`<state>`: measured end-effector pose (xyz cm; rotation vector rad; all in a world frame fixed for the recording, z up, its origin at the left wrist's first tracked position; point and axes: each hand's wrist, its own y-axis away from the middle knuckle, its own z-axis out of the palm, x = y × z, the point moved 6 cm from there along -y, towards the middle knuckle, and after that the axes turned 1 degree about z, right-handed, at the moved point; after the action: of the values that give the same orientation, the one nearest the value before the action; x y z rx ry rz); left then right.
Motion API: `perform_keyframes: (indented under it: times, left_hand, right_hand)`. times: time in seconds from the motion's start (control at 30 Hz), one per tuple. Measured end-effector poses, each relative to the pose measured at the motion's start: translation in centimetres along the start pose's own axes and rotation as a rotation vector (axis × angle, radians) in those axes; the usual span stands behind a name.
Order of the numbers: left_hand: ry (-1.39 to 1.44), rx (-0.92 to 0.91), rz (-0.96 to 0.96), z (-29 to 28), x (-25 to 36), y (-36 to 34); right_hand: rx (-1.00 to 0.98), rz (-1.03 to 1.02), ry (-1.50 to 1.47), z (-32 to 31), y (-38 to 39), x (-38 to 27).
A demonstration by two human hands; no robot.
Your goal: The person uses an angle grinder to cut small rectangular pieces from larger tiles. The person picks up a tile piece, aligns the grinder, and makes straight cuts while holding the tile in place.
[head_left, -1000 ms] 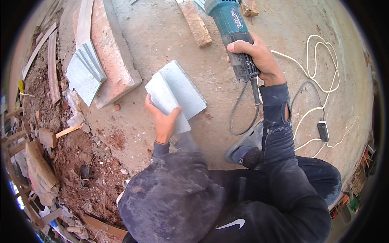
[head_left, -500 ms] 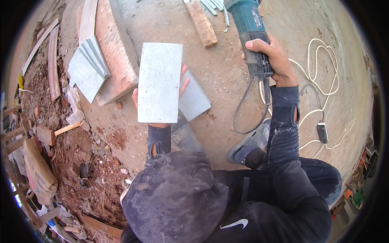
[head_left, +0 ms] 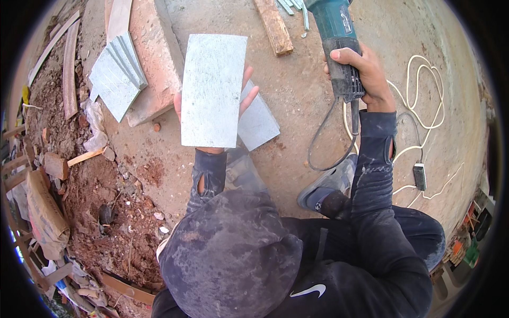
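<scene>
A pale grey rectangular tile [head_left: 213, 90] lies on my left hand [head_left: 246, 95], which supports it from beneath; fingers show at both edges and the palm is hidden. Another tile [head_left: 262, 130] is on the concrete underneath, partly covered by the held one. My right hand [head_left: 360, 74] is closed around the black body of a teal power tool [head_left: 328, 21], probably an angle grinder, with its head cut off by the frame's top and a dark cord hanging down.
A pinkish masonry block [head_left: 154, 58] with stacked tile pieces [head_left: 114, 79] sits upper left, beside rubble [head_left: 122, 228]. A wooden plank [head_left: 273, 29] and narrow offcuts [head_left: 297, 8] lie ahead. White cable [head_left: 424, 127] and a black connector [head_left: 420, 176] are at right, near my shoe [head_left: 326, 185].
My left hand has raised the tile off the lower one, turned it broad face up and moved it forward. My right hand has shifted rightward with the tool.
</scene>
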<state>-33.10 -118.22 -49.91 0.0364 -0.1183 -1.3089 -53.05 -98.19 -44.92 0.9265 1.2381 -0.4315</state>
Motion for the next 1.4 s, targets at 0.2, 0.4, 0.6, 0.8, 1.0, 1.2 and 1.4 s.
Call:
perform_keyframes:
  times: [0.2, 0.4, 0.6, 0.8, 1.0, 1.2, 1.4]
  left_hand:
    - [0.034, -0.047, -0.020, 0.2, -0.3, 0.4]
    - [0.095, -0.052, -0.041, 0.2, -0.3, 0.8]
    - [0.112, 0.025, -0.061, 0.6, -0.8, 1.7]
    - [0.120, 0.024, -0.068, 0.4, -0.8, 2.2]
    - [0.180, -0.001, -0.106, 1.3, -1.4, 2.2]
    - [0.200, -0.058, -0.104, 1.5, -1.4, 2.0]
    - [0.166, -0.027, -0.081, 2.2, -1.5, 1.5]
  right_hand:
    - [0.003, 0.012, 0.014, 0.3, 0.2, -0.3]
    - [0.007, 0.026, 0.001, 0.4, 0.3, -0.3]
    - [0.019, 0.031, -0.012, 0.3, 0.2, -0.1]
    - [0.013, 0.056, -0.008, 0.5, 0.2, -0.3]
    - [0.041, 0.061, -0.033, 0.5, 0.1, 0.1]
    - [0.045, 0.077, -0.037, 0.5, 0.1, -0.1]
    - [0.040, 0.080, -0.032, 0.6, 0.1, -0.2]
